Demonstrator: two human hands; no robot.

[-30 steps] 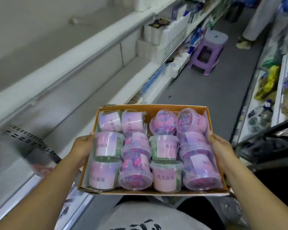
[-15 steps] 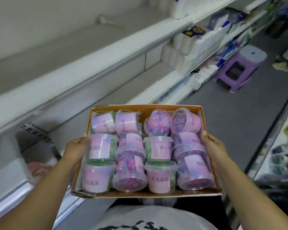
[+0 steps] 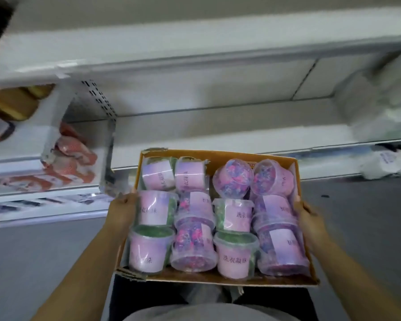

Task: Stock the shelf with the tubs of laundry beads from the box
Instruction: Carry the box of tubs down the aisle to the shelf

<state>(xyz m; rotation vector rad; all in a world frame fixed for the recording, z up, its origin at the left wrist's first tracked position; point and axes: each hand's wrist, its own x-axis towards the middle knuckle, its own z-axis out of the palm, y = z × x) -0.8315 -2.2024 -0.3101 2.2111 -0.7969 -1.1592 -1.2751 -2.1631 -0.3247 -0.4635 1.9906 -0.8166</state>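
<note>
An open brown cardboard box (image 3: 218, 278) is held in front of my waist, packed with several clear tubs of laundry beads (image 3: 234, 257) with pink labels, some upright and some lying on their sides. My left hand (image 3: 123, 210) grips the box's left wall and my right hand (image 3: 309, 220) grips its right wall. A white store shelf (image 3: 218, 133) lies directly beyond the box's far edge, its middle bay bare.
Red and pink packets (image 3: 72, 158) fill the bay left of a perforated metal divider (image 3: 107, 140). White packaged goods (image 3: 384, 126) sit at the right end of the shelf. An upper shelf board (image 3: 195, 59) overhangs. Grey floor lies on both sides of me.
The view has swung left from looking down the aisle to facing the shelf squarely. The box stays in both hands, now closer to the shelf's front edge.
</note>
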